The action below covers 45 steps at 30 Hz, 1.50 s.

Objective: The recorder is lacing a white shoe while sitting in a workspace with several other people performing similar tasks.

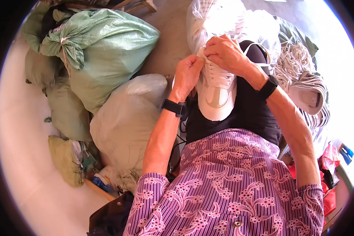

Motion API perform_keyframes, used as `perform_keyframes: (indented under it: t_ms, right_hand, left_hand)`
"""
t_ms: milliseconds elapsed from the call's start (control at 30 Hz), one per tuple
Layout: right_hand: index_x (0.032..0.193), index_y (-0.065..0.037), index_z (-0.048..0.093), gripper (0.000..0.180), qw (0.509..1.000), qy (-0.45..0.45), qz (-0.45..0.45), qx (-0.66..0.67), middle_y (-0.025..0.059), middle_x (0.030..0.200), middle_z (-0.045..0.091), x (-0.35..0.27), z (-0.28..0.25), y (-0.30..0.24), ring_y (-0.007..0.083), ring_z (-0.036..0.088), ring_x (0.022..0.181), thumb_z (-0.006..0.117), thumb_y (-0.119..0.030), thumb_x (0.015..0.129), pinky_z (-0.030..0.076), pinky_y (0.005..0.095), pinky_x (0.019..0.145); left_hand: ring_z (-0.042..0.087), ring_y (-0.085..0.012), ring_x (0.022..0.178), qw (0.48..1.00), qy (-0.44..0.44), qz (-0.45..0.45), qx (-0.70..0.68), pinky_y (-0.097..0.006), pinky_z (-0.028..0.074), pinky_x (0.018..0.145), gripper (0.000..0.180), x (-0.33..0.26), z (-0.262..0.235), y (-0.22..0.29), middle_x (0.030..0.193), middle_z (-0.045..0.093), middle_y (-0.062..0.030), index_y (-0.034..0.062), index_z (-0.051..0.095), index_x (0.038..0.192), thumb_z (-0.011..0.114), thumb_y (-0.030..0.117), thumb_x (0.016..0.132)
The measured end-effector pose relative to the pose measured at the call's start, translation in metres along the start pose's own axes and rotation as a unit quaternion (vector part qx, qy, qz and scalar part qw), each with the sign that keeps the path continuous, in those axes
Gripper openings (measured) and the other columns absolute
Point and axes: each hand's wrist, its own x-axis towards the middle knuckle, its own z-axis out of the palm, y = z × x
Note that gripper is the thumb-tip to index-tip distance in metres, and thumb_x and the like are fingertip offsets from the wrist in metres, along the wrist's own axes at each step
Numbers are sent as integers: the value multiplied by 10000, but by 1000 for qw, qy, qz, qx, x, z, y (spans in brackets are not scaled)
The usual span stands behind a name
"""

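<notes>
A white lace-up sneaker (216,105) rests on my lap, its toe pointing toward me and its mesh toe panel uncovered. The shoelace (219,81) crosses the tongue in several rows. At the upper eyelets, on the shoe's left edge, the fingers of my left hand (188,74) are pinched together. My right hand (229,56) bends over the top of the lacing, fingers closed on the lace, and a loose loop of it curves out to the right. The fingertips of both hands nearly meet, and they hide the topmost eyelets and part of the shoe's opening.
Stuffed green woven sacks (110,43) and a pale plastic sack (129,114) stand to the left. Beyond the shoe is a translucent white bag (220,19). At the right lie a heap of pale laces (295,61) and stacked grey-white shoe parts (310,94). Red plastic (329,157) lies lower right.
</notes>
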Motion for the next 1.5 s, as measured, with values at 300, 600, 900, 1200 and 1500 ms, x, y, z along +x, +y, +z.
perform_keyframes:
  t_ms: [300, 600, 900, 1200, 1500]
  right_hand:
    - [805, -55, 645, 108, 970, 90, -118, -190, 55, 933, 592, -20, -35, 22, 241, 538, 997, 577, -55, 721, 430, 387, 872]
    - [822, -88, 602, 39, 977, 101, 43, -184, 52, 934, 553, -86, -83, 82, 274, 530, 958, 571, -110, 813, 402, 430, 831]
    - [829, -77, 608, 62, 984, 127, 61, -108, 76, 912, 556, -88, -63, 91, 302, 537, 916, 559, -88, 791, 412, 451, 789]
    - [826, -68, 613, 67, 985, 141, 64, -82, 88, 909, 566, -89, -55, 98, 309, 543, 900, 555, -97, 808, 414, 453, 791]
    - [833, -68, 615, 92, 981, 128, 87, -118, 87, 916, 576, -90, -57, 92, 300, 553, 917, 534, -111, 821, 430, 452, 804]
  left_hand:
    - [408, -46, 548, 994, -18, 31, -99, -202, 319, 494, 203, -6, -21, 23, 669, 479, 46, 43, 622, 953, 576, 241, 957]
    - [574, -157, 711, 930, -71, 36, -360, -309, 506, 694, 204, 14, -1, 23, 814, 582, -34, 47, 583, 1069, 547, 228, 980]
    - [517, -119, 623, 975, 77, 137, 156, -252, 446, 592, 88, 5, -9, 31, 753, 583, 9, 24, 637, 939, 652, 100, 897]
    - [583, -106, 715, 978, 46, 112, 168, -253, 483, 643, 153, -3, -25, 46, 874, 663, -39, 26, 682, 1034, 639, 111, 913]
    - [563, -275, 1178, 891, -55, 6, -450, -461, 446, 995, 367, 5, -3, 40, 1224, 622, -64, 134, 538, 1282, 517, 9, 938]
